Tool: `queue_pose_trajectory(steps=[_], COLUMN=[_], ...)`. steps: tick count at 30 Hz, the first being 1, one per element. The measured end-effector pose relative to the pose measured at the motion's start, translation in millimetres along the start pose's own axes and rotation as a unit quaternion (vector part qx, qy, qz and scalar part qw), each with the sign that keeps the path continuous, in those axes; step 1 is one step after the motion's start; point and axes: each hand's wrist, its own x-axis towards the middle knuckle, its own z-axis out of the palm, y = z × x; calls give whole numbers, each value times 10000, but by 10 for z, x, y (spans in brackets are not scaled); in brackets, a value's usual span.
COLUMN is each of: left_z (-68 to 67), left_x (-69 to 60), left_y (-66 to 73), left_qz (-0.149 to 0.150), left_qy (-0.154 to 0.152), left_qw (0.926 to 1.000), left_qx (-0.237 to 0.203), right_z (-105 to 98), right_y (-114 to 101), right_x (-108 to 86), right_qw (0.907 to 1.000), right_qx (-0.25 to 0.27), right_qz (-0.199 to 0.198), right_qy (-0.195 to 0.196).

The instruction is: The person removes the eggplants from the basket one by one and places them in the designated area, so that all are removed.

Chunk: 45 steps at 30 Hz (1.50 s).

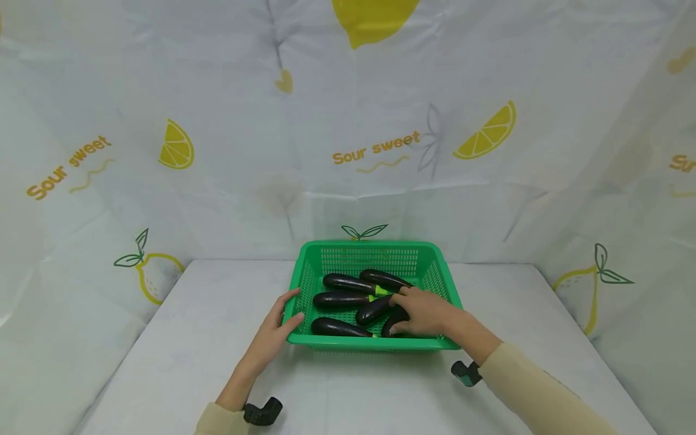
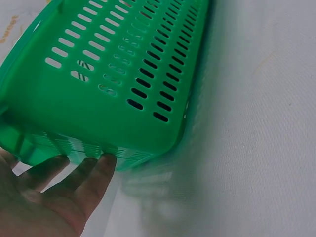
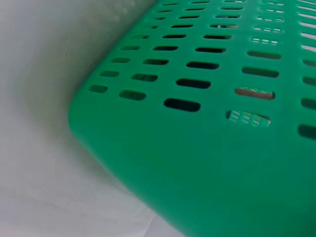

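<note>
Near the table's (image 1: 217,314) far edge, a green basket (image 1: 375,344) holds glossy eggplants (image 1: 339,300). The left hand (image 1: 273,326) clasps it at the left; the right hand (image 1: 425,311) curls round the near-right eggplant (image 1: 393,320), likely firm, light and slippery, best gripped around its middle.

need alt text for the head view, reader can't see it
A person's right hand grips an eggplant in a green slotted basket with five more eggplants, while the left hand holds the basket's left side. A lemon-print white sheet hangs behind.
</note>
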Motion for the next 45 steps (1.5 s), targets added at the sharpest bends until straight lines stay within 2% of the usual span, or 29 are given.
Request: queue_pose_trajectory(steps=[10, 24, 31, 45], left_z=[6, 12, 14, 20], left_x=[-21, -11, -6, -6], left_y=[7, -18, -20, -17], left_qz=[12, 9, 15, 22], left_qy=[40, 65, 56, 81], left_qw=[10000, 10000, 10000, 10000], left_qx=[88, 14, -72, -22], right_z=[-11, 55, 72, 24], right_y=[26, -21, -41, -84], right_x=[-8, 87, 142, 124], right_qw=[9992, 9990, 9995, 9984], right_qx=[-24, -284, 37, 543], right_qz=[-287, -244, 18, 127], right_qy=[-290, -226, -302, 79])
